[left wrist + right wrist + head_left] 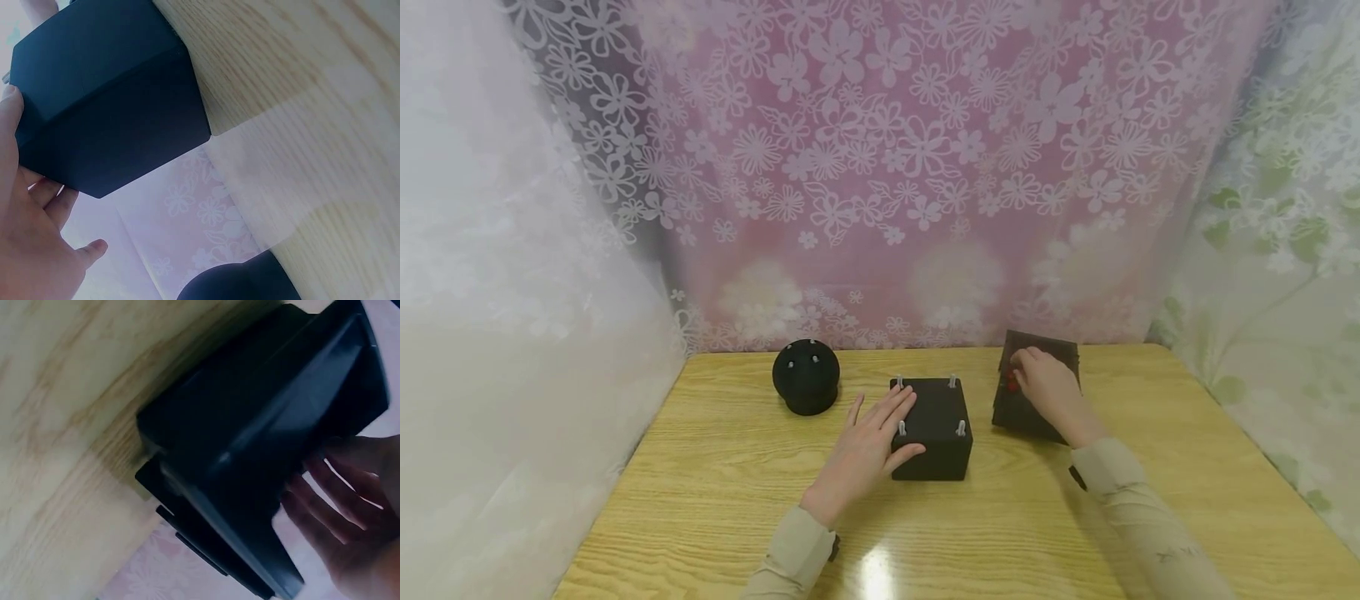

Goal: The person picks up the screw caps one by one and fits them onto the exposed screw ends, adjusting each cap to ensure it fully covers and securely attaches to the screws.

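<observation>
My left hand [868, 446] lies with straight, spread fingers on the left side of a black box [936, 412], which has pale upright pegs [961, 428] at its top corners. In the left wrist view the left hand [44, 244] touches the edge of the box [119, 119]. At the right, my right hand [1051, 387] reaches into a black open-topped bin [1030, 421], its fingertips at small red pieces [1012, 382]. The right wrist view shows the right hand [347, 512] over the rim of the bin [237, 425]; its fingertips are hidden inside.
A black rounded object [807, 379] with several small pale pegs stands at the back left of the wooden table [700, 517]. A pink floral curtain [880, 167] hangs behind the table, and pale curtains [1285, 292] hang at the sides.
</observation>
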`<action>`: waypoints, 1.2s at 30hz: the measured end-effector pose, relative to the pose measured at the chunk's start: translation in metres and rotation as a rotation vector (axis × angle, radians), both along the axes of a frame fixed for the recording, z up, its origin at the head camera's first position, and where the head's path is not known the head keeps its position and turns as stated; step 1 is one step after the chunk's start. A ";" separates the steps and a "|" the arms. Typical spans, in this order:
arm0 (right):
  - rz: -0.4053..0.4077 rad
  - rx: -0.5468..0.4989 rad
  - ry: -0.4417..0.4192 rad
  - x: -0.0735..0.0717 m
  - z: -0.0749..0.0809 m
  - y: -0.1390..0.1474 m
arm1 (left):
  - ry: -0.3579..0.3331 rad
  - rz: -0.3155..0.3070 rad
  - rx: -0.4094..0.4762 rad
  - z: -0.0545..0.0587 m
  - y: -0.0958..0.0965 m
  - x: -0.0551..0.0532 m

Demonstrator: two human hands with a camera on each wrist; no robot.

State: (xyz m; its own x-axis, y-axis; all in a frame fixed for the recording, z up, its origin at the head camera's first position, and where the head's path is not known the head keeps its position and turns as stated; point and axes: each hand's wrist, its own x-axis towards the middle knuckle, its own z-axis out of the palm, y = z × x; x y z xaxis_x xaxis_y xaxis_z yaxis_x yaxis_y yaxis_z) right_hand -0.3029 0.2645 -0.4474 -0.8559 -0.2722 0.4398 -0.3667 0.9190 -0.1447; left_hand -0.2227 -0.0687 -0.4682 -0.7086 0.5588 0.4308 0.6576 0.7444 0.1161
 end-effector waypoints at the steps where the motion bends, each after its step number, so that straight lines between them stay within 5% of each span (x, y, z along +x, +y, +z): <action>1: -0.004 0.006 -0.023 -0.002 -0.002 0.001 | -0.002 0.001 -0.001 0.000 0.000 0.000; 9: -0.019 0.091 -0.098 -0.015 -0.016 0.005 | -0.007 0.007 -0.011 0.002 0.001 0.001; 36: -0.036 0.096 -0.075 -0.032 -0.031 0.014 | -0.035 -0.004 0.018 0.005 0.001 0.003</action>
State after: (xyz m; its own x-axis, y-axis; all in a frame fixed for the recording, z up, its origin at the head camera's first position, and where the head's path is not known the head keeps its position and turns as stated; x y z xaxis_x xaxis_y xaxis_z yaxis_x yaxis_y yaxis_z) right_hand -0.3345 0.2780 -0.4787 -0.8954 -0.2781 0.3477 -0.3242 0.9425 -0.0813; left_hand -0.2200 -0.0680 -0.4637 -0.7213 0.5541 0.4156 0.6557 0.7395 0.1521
